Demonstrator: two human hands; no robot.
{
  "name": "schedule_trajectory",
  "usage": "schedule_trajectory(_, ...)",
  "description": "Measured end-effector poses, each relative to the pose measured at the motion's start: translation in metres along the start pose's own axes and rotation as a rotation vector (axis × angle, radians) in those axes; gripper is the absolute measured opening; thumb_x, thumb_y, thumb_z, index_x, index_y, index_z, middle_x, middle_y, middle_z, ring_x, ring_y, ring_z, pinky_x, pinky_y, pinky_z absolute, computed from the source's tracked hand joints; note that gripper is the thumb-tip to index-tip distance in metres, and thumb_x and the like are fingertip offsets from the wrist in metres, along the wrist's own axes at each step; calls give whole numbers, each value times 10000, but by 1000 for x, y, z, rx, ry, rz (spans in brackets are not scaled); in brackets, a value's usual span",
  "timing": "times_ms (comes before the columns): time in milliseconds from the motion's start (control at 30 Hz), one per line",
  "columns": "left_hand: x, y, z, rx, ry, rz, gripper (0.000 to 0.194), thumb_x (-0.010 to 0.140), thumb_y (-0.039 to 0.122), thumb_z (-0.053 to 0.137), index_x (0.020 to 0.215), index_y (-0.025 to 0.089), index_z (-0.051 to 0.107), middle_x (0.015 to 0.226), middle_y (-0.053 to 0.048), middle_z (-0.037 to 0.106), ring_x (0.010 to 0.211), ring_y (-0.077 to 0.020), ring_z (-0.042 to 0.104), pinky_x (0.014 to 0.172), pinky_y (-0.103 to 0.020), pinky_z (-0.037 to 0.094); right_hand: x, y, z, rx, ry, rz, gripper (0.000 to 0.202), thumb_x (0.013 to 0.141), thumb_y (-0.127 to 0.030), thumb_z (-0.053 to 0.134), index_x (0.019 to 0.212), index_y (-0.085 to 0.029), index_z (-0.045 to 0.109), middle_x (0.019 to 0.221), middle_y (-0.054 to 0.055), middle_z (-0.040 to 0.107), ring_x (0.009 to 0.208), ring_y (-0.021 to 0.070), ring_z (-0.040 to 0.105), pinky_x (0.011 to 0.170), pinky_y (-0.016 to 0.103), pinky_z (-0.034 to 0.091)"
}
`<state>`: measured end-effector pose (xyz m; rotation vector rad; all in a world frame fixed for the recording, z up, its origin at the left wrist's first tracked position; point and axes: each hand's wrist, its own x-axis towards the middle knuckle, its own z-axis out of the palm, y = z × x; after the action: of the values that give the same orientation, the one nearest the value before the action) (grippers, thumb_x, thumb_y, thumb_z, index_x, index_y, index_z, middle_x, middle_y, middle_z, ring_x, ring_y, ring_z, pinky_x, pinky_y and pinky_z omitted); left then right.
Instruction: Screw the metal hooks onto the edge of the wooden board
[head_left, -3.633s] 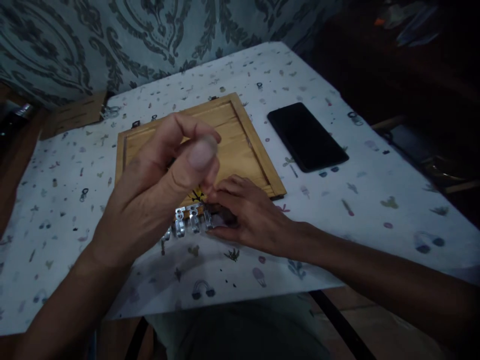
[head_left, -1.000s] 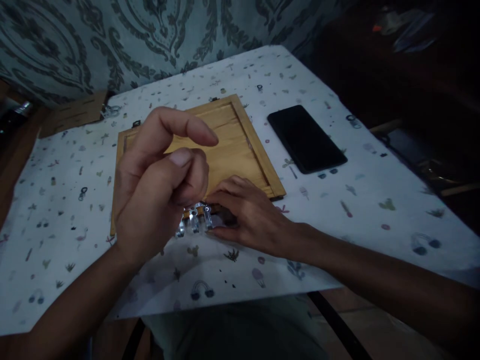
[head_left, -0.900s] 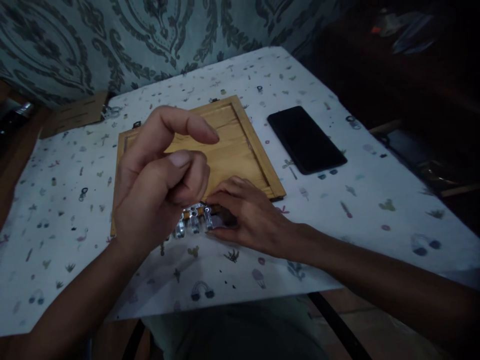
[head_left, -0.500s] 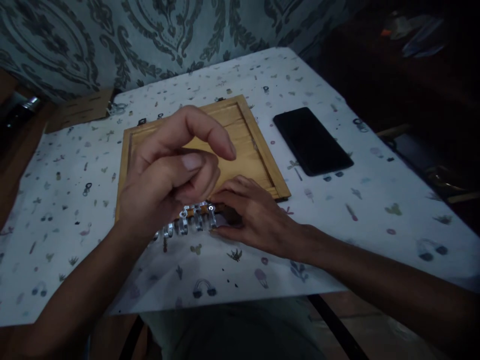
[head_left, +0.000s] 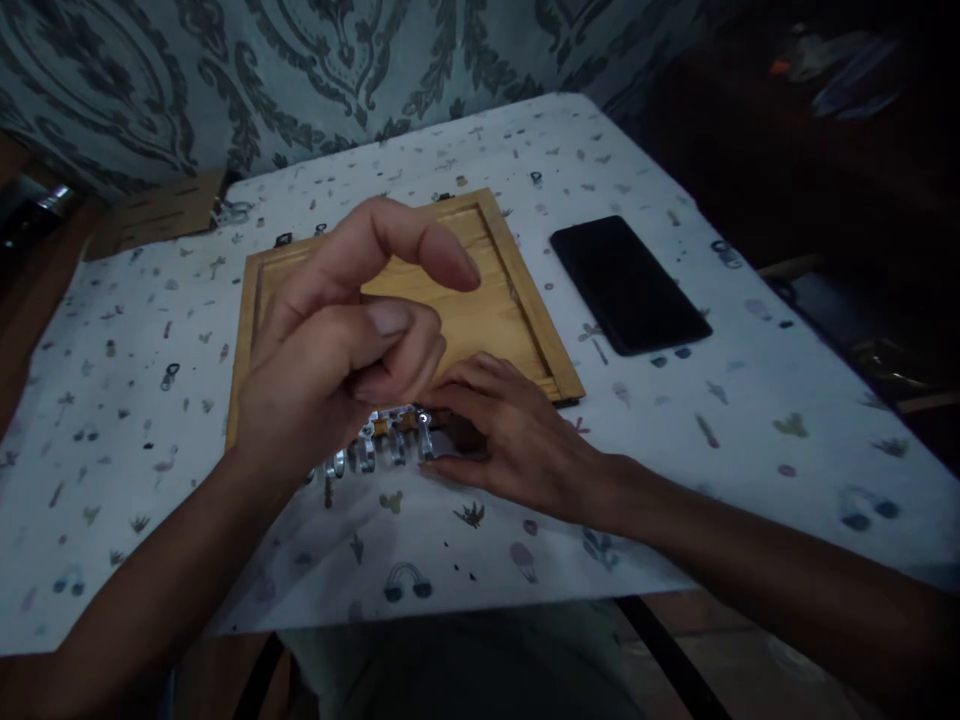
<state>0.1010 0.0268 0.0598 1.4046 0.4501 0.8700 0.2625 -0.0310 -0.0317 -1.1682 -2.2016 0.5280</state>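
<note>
The left hand [head_left: 345, 345] is curled over the wooden panel [head_left: 491, 320], index finger arched; I cannot tell if it grips anything. At the panel's six o'clock edge, the half-closed right hand [head_left: 521, 435] has thumb and fingertips at the nearest metal clip [head_left: 425, 438], its hold unclear.

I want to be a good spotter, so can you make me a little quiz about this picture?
1. True or false: the flat black device lies to the right of the wooden board.

2. Which hand is raised higher above the board?
A) left hand
B) right hand
C) both the same

3. Fill in the gap, near or far: the silver metal pieces are along the board's ____ edge.

Key: 1. True. 2. A. 3. Near.
</note>
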Motion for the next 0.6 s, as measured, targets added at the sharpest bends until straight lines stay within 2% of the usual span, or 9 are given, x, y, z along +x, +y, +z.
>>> schedule_trajectory(67,0,0,-1,5,-40,-10,214,813,80,484,861,192,659,442,86,330,337,-54,224,405,-228,267,0,0,0,6,6,-4,371,817,-355,749,1100,-127,671,1056,116,671,974,272,567,840,418,458)
schedule_trajectory(133,1,-2,-1,11,-27,-2,199,818,90,501,857,188,670,438,80,342,344,-58,234,410,-231,272,0,1,1,6,13,-10,367,813,-343,755,1091,-118,675,1044,117,673,968,269,568,842,418,461)
schedule_trajectory(200,3,-5,2,11,56,31,188,827,99,497,816,177,668,429,66,358,356,-70,256,407,-232,273,0,1,1,0,18,-9,373,803,-341,766,1083,-111,677,1035,118,674,963,269,572,836,417,469)
schedule_trajectory(300,5,-8,9,1,257,40,211,879,122,474,755,177,636,436,47,381,375,-87,298,396,-231,280,0,0,2,-6,35,-9,415,786,-359,786,1090,-99,677,1035,123,675,976,275,574,831,418,478)
schedule_trajectory(400,4,-5,16,-14,385,54,249,895,85,452,730,184,609,423,57,344,360,-81,255,371,-217,245,0,0,2,8,40,-9,423,794,-370,781,1099,-98,676,1029,117,674,984,272,573,840,420,478)
schedule_trajectory(500,2,2,21,1,437,87,314,859,16,409,673,188,594,369,66,304,322,-74,182,328,-205,211,0,-1,2,11,26,11,409,801,-384,777,1076,-96,683,1012,115,672,969,271,573,818,411,470)
schedule_trajectory(600,1,7,24,21,419,98,319,838,16,409,654,190,603,349,71,303,298,-73,175,300,-208,212,0,-1,2,4,17,24,380,811,-399,767,1054,-120,686,1006,109,671,967,270,570,814,406,462)
